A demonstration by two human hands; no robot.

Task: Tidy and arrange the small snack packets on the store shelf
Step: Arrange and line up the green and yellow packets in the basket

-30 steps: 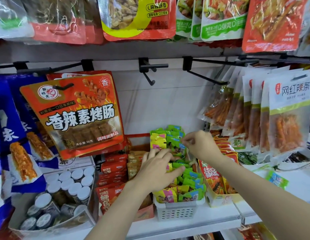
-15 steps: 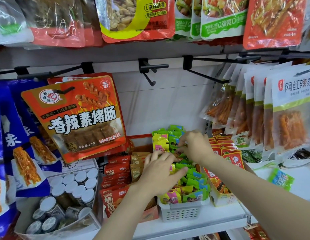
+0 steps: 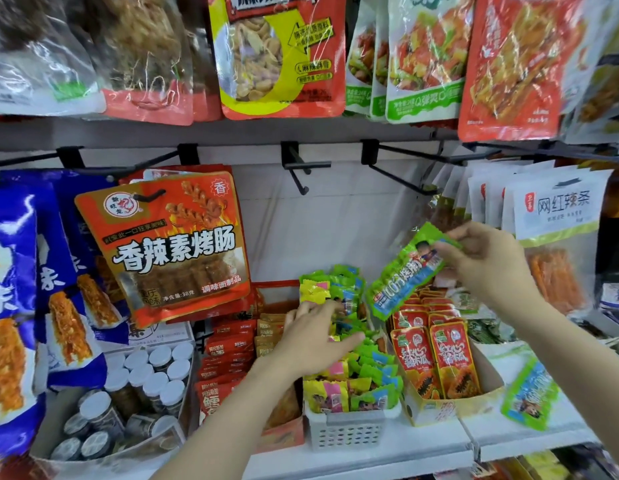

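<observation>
On a white store shelf under hanging snack bags, the right hand pinches a green packet above the basket; the left hand rests spread-fingered on its packets.

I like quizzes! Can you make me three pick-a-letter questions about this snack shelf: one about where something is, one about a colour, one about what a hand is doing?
1. Where does the white basket stand?
A. on the shelf
B. on a hook
C. on the floor

2. What colour are the jar lids?
A. red
B. white
C. black

3. What is the right hand doing?
A. hanging empty
B. pinching a green packet
C. pressing a jar

Answers: 1 A, the basket sits on the white shelf board. 2 B, the round tops look white. 3 B, its fingers pinch the packet's upper end above the basket.
</observation>
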